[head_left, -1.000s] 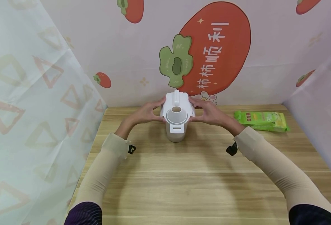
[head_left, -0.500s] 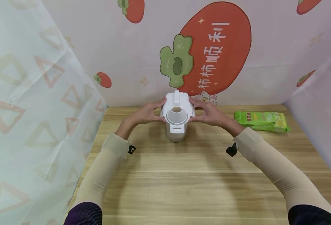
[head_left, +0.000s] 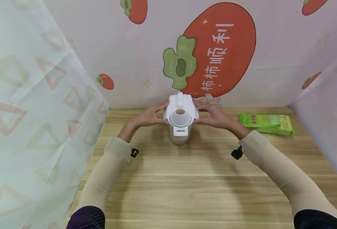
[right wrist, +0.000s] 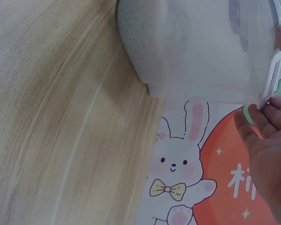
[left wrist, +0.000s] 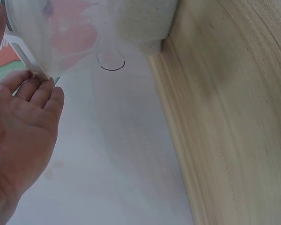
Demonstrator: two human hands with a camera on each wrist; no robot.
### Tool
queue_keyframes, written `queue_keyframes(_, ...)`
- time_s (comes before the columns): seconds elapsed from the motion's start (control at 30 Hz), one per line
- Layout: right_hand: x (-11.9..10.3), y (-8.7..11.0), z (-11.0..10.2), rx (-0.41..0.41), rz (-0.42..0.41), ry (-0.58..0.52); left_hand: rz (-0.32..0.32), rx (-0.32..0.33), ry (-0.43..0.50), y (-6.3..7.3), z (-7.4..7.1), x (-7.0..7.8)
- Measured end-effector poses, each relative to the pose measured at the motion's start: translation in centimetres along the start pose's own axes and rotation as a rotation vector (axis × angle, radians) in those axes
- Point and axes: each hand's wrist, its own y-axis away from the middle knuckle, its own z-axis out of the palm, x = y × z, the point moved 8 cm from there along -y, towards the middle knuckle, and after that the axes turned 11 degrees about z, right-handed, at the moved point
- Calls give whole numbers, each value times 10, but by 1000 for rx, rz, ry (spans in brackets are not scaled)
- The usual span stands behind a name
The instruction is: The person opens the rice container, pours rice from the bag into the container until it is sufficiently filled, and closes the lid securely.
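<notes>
A tall translucent storage container [head_left: 178,139] stands upright at the back of the table. Its white lid [head_left: 173,101] carries a round spout cap [head_left: 180,119] and a front clip [head_left: 180,131]. Grainy, pale contents [left wrist: 143,18] show low in the container. My left hand [head_left: 147,115] grips the lid's left edge, thumb toward me and fingers behind; its fingertips curl at a white side clip [left wrist: 28,55] tilted out from the wall. Mirroring it, my right hand [head_left: 215,116] grips the right edge, fingertips at the other side clip [right wrist: 272,78].
A green packet [head_left: 267,123] lies flat at the back right of the wooden table [head_left: 180,190]. Close behind the container rises a wall covering [head_left: 134,63] printed with red fruit and a bunny. Another patterned sheet [head_left: 42,127] borders the left side.
</notes>
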Motion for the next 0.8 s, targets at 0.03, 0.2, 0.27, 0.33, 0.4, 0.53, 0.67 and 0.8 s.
queue_keyframes(0.03, 0, 0, 0, -1, 1, -5, 0, 0, 0, 0, -1, 1)
queue_keyframes(0.2, 1, 1, -3, 7, 2, -8, -10, -20, -30, 2, -4, 4)
queue_keyframes(0.27, 1, 1, -5, 9, 1, 0, -5, -26, -43, 2, -6, 7)
queue_keyframes(0.33, 1, 1, -6, 11, 0, -2, -1, -30, -50, 1, -7, 9)
queue_keyframes(0.4, 0, 1, -7, 11, -3, -12, -2, -37, -47, 1, -7, 10)
queue_keyframes(0.53, 1, -1, -8, 4, -13, -26, 4, -69, -46, -1, -5, 11)
queue_keyframes(0.67, 2, -2, -11, 0, -11, -26, 31, -112, -70, -7, 0, 15)
queue_keyframes(0.8, 1, -3, -12, -11, 12, -15, 49, -123, -102, -12, 4, 21)
